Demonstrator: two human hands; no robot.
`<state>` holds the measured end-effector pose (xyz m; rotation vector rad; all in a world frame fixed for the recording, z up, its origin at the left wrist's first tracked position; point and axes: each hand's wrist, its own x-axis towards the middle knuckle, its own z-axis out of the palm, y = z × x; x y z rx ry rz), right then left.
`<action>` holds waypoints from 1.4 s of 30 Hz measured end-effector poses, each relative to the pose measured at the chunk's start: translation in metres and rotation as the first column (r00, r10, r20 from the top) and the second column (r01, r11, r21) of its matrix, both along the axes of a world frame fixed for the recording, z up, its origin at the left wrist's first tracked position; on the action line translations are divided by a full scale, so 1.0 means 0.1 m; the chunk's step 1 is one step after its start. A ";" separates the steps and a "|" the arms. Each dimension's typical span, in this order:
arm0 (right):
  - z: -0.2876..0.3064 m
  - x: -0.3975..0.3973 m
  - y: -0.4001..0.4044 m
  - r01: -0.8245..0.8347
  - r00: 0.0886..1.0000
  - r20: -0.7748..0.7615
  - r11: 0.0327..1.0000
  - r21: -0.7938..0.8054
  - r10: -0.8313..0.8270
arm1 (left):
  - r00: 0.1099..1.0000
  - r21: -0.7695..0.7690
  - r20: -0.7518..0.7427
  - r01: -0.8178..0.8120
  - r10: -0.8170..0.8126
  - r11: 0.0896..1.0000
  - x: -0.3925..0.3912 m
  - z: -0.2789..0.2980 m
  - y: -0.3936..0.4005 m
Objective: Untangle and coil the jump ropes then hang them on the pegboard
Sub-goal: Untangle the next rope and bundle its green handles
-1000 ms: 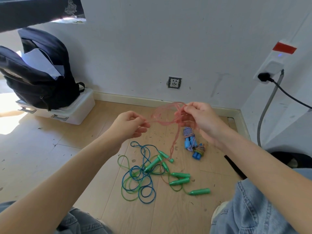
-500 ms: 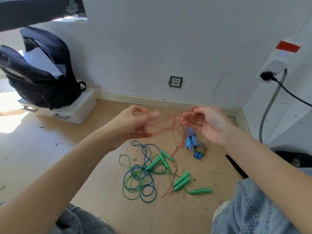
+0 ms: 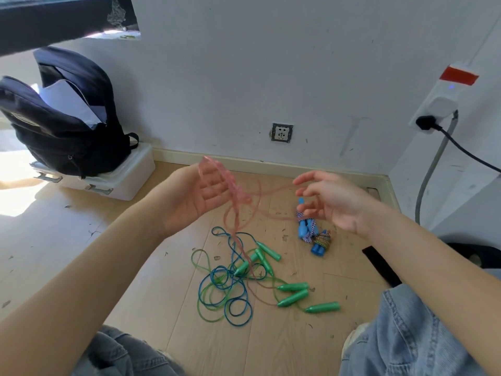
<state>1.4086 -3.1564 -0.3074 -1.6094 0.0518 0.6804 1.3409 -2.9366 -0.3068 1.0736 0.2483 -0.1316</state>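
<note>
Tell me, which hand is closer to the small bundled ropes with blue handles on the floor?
Right. The right hand hangs just above the blue-handled bundles, overlapping them in view; the left hand, draped with the translucent pink rope, is further off to their left.

Both bare forearms reach forward; the left hand is raised palm-up with fingers spread, the right hand faces it, fingers loosely extended

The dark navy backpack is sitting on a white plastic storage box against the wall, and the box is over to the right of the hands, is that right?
Not quite. The head view shows the dark navy backpack sitting on the white plastic storage box against the wall, but the box is to the left of the hands, beyond the left hand, not to the right.
</note>
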 end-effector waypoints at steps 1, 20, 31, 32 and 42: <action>0.00 -0.03 0.01 -0.096 0.992 0.070 0.991 -0.092 0.102 | 1.000 0.089 -0.017 0.009 -0.008 0.996 0.00 -0.02 -0.02; -0.04 -0.15 0.17 -0.004 0.980 0.198 0.991 0.137 -0.024 | 0.986 -0.241 -0.155 0.017 -0.056 0.970 0.01 -0.02 -0.24; 0.11 -0.05 0.08 0.081 0.988 0.114 0.976 0.203 -0.106 | 0.998 0.238 -0.045 0.054 -0.044 0.970 0.01 -0.10 -0.17; 0.11 -0.05 0.08 0.046 0.992 0.110 0.981 0.189 -0.067 | 0.998 0.135 -0.038 0.062 -0.057 0.989 -0.01 -0.10 -0.17; 0.10 -0.02 0.05 -0.032 0.852 0.519 0.997 -0.065 0.061 | 0.935 0.675 -0.040 0.285 -0.352 0.680 -0.08 -0.03 -0.23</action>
